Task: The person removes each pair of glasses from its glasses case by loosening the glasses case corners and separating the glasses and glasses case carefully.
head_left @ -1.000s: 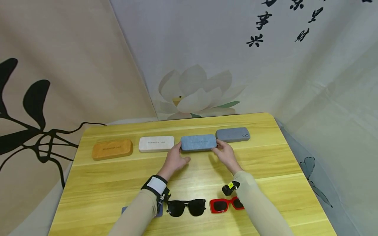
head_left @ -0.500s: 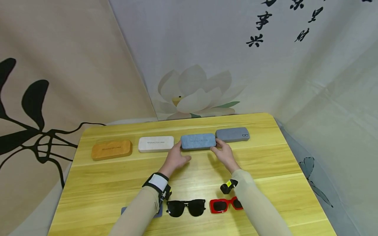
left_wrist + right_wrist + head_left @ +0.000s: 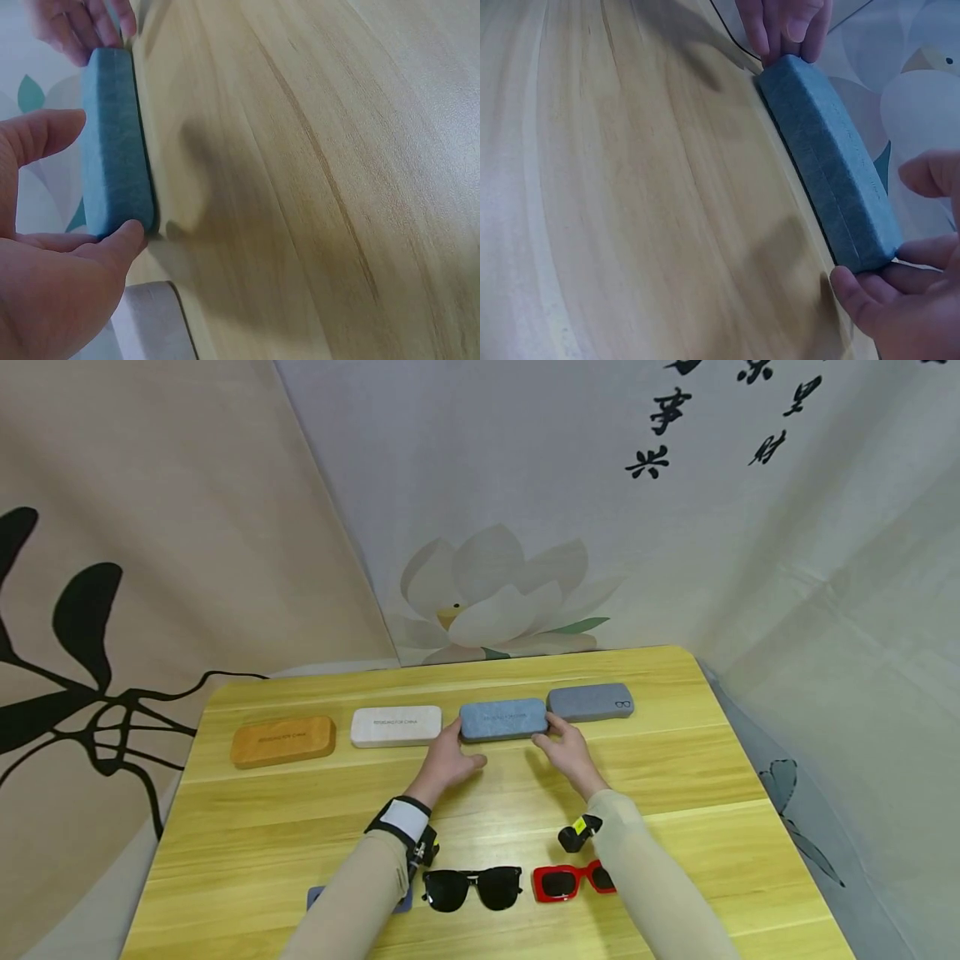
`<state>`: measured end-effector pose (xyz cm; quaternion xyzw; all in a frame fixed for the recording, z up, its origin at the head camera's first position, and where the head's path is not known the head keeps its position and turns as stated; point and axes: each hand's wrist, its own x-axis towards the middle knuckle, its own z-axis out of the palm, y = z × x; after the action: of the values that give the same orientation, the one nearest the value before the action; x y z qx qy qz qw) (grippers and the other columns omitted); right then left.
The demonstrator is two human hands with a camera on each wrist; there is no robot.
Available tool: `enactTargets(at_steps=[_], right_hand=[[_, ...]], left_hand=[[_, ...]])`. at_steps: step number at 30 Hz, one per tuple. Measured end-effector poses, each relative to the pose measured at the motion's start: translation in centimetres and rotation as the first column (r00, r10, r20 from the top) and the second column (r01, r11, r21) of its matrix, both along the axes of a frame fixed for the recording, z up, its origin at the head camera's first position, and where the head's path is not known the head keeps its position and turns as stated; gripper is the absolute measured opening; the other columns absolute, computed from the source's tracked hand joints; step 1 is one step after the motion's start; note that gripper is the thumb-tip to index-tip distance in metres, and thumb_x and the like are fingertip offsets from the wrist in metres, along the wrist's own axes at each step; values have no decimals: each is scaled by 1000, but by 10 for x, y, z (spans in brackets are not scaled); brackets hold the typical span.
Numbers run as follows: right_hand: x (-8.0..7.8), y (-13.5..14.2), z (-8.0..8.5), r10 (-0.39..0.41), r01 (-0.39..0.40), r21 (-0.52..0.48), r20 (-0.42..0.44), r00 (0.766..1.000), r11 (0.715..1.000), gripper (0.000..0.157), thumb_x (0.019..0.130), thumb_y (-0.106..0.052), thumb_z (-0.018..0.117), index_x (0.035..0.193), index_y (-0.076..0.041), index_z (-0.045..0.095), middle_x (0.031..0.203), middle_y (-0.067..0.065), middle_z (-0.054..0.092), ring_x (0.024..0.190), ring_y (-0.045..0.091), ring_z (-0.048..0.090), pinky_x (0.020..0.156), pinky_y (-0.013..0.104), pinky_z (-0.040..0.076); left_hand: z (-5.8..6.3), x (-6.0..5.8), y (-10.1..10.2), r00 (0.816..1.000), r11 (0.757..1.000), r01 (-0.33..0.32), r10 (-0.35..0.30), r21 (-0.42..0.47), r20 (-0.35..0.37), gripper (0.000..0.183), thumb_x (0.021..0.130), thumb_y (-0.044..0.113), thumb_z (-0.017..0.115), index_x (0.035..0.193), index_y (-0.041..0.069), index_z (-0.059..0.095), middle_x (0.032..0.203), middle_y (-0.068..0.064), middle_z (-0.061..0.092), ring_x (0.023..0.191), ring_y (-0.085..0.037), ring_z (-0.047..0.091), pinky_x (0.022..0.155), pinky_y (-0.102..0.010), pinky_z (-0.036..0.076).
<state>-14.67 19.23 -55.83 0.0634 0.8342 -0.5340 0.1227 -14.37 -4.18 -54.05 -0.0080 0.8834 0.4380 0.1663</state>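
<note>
A blue glasses case (image 3: pixel 504 720), closed, lies on the table's far half between my two hands. Fingers of my left hand (image 3: pixel 447 760) touch its left end, with the thumb held apart from it. At the other end, fingers of my right hand (image 3: pixel 572 753) rest against the case, its thumb also off the surface in the right wrist view. The left wrist view shows the blue case (image 3: pixel 116 146) flat on the wood. A white glasses case (image 3: pixel 397 727) sits just left of my left fingertips; a grey glasses case (image 3: pixel 591 702) stands just behind my right fingertips.
An orange glasses case (image 3: pixel 283 741) lies at the far left. Nearer me are black sunglasses (image 3: pixel 472 890) and red-framed sunglasses (image 3: pixel 572 882), partly under my right sleeve. A flat blue item (image 3: pixel 403 902) is mostly covered by my left forearm. Printed curtains (image 3: pixel 495 485) hang behind the table.
The blue case's right end and my right hand have shifted very slightly left and back. My left forearm has edged a little to the right. Everything else looks the same.
</note>
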Motion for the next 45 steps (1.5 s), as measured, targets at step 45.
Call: enactTargets(at_steps=[45], right_hand=[[26,66,4,45,-45,4,-43,998,999,54,104,-14,59,152,6,44,151,27,50,136,44,52,107,57,48]], left_hand=[[15,12,21,988,999,-49,49,8,-148,70,88,5,72,150,-10,44,142,-27,55,128,-39,57,108,-48,49]])
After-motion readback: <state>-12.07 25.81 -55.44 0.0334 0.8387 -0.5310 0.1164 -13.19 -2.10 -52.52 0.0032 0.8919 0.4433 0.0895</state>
